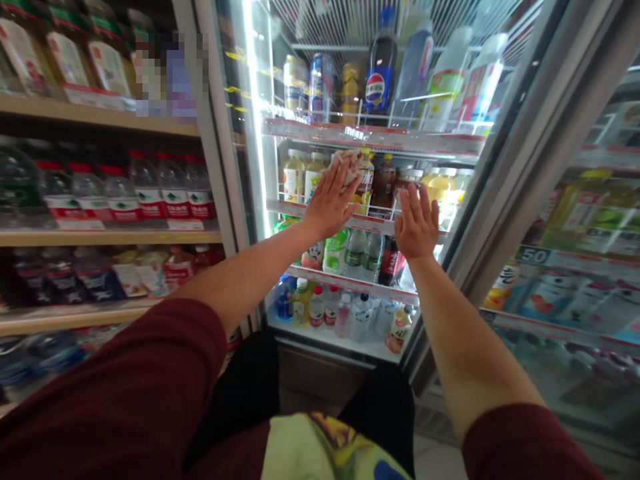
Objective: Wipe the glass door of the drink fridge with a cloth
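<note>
At a glass door [376, 217] with lit rows of bottled drinks [294, 177] behind it, the left hand [327, 205] is lying flat over a crumpled pale cloth [351, 159], its grip loose and unclenched, pinning it at the middle row. The right hand [418, 227] is showing straight fingers and holding nothing; whether its palm is touching the door is hard to tell. Wiping seems to be under way; the next stroke is likely calling for even palm pressure.

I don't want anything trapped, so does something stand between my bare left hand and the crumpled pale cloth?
Nothing visible does: your bare left hand lies directly over the crumpled pale cloth, though its underside is hidden. Your bare right hand is off to the side.
</note>
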Tool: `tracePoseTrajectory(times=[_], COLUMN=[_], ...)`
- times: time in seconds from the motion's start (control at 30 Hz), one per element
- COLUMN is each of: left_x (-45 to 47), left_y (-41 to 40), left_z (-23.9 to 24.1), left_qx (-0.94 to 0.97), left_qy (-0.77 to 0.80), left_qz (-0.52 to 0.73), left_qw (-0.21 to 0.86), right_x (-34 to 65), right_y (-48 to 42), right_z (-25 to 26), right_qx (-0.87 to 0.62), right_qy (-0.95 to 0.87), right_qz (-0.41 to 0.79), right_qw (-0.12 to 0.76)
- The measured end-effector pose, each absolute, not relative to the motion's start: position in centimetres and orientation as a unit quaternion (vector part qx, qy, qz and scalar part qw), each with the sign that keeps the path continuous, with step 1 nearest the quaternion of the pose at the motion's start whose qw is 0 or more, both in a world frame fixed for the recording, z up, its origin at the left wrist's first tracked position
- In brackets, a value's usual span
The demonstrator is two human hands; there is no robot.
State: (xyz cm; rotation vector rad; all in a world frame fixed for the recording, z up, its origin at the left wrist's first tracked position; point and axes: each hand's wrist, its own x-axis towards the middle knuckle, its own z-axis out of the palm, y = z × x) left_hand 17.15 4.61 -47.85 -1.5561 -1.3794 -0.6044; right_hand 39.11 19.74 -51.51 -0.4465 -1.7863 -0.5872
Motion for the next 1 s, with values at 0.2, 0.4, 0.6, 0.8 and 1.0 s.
tracePoseTrajectory(times=[0.2,0.4,0.6,0.8,1.0], left_x=[17.6,16.9,16.6,15.6,15.9], left_y=[3.8,4.7,4.8,4.8,3.9], left_z=[-51.4,-47.3,-50.9,-48.0,-49.7], left_qx=[-0.721,-0.653,-0.684,-0.633,-0.622], left_qy=[-0.486,-0.525,-0.506,-0.563,-0.585], left_qz=[-0.108,-0.212,-0.202,-0.249,-0.251], left_qw=[0.482,0.502,0.485,0.470,0.456], right_x=[38.9,39.1,39.0,39.1,39.1], right_y=[19.9,19.8,19.9,20.0,19.9], right_z=[-51.8,-51.8,-52.1,-52.2,-52.3], right_qx=[-0.189,-0.197,-0.194,-0.199,-0.196], right_qy=[-0.739,-0.746,-0.744,-0.753,-0.760], right_qz=[-0.284,-0.277,-0.275,-0.262,-0.246], right_qw=[0.581,0.573,0.577,0.570,0.569])
